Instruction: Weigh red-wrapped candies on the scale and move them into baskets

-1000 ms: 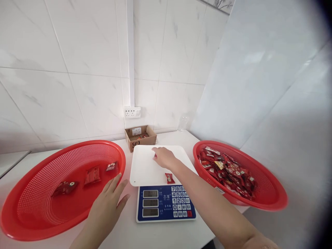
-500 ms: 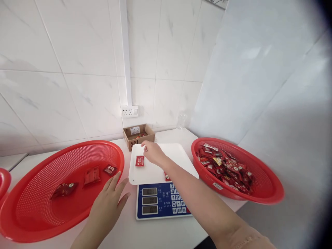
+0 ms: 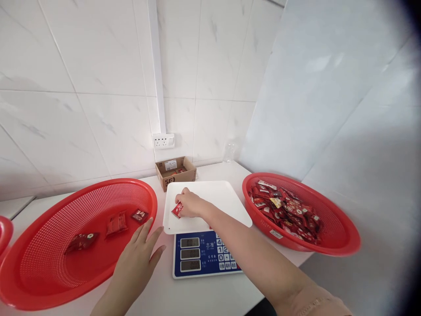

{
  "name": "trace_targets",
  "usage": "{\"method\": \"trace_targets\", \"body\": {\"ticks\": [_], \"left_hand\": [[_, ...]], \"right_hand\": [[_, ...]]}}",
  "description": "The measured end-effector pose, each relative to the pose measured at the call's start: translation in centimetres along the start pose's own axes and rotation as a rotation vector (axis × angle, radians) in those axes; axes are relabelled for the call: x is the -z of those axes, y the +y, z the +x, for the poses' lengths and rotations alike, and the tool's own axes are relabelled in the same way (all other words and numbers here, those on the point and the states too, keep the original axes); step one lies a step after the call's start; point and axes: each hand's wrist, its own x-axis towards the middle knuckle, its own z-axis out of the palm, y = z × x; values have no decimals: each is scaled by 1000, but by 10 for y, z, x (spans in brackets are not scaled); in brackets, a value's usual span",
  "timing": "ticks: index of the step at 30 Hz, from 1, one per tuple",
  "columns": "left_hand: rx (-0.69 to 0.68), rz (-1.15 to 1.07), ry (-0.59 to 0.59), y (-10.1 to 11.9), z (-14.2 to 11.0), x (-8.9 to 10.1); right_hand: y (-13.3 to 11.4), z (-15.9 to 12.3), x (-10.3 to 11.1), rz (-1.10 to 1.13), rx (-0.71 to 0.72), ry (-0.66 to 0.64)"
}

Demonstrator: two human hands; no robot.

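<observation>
My right hand (image 3: pixel 190 204) reaches over the white tray (image 3: pixel 223 199) of a blue electronic scale (image 3: pixel 205 256) and pinches a small red packet (image 3: pixel 176 210) at the tray's left side. My left hand (image 3: pixel 138 259) lies open and flat on the white counter, fingers spread, touching the near rim of the left red basket (image 3: pixel 39 272). That basket holds three red packets (image 3: pixel 116 223).
A right red basket (image 3: pixel 342 239) is filled with several red packets. A small cardboard box (image 3: pixel 176 172) stands against the tiled wall below a power socket (image 3: pixel 163 141). A clear jar (image 3: pixel 230 152) sits in the corner. Another red rim (image 3: pixel 5 230) shows at far left.
My right hand moved left across the scale tray, set a red packet down, then closed its fingers on it again at the tray's left. The left hand stayed still.
</observation>
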Motion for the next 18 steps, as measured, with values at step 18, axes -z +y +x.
{"method": "trace_targets", "body": {"ticks": [18], "left_hand": [[-15, 16, -6, 1, 1, 2]], "right_hand": [[16, -57, 32, -65, -5, -81]]}}
